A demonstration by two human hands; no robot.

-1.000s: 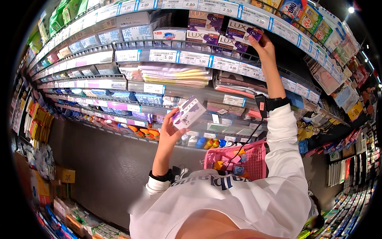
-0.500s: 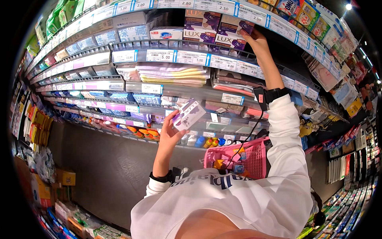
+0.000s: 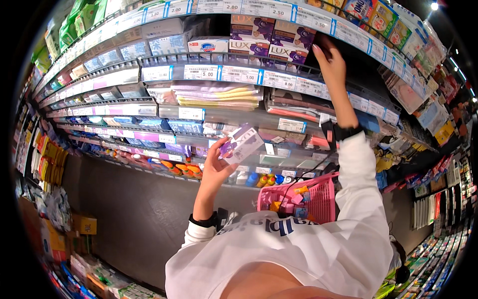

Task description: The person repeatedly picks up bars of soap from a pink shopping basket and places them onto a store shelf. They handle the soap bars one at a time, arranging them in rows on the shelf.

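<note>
My left hand (image 3: 214, 170) grips a small purple-and-white soap box (image 3: 243, 144) by its left side, tilted, out in front of the lower shelves. Up at the shelf, my right hand (image 3: 331, 64) reaches into the dark gap just right of the stacked purple-and-white soap boxes (image 3: 290, 36). Its thumb and fingers are apart, with nothing visible between them; the farther fingertips fade into shadow. A second stack of soap boxes (image 3: 251, 36) stands to the left of the first.
A low wire rail with price tags (image 3: 239, 74) runs along the shelf front. Below lie folded towels (image 3: 216, 94). A pink basket (image 3: 326, 199) with small packages stands near my right side, and a dark cord hangs from my right wrist. Shelf packs (image 3: 388, 25) fill the upper right.
My right hand has moved right, off the face of the soap stack and into the gap beside it. My left hand and its soap box have shifted slightly right.
</note>
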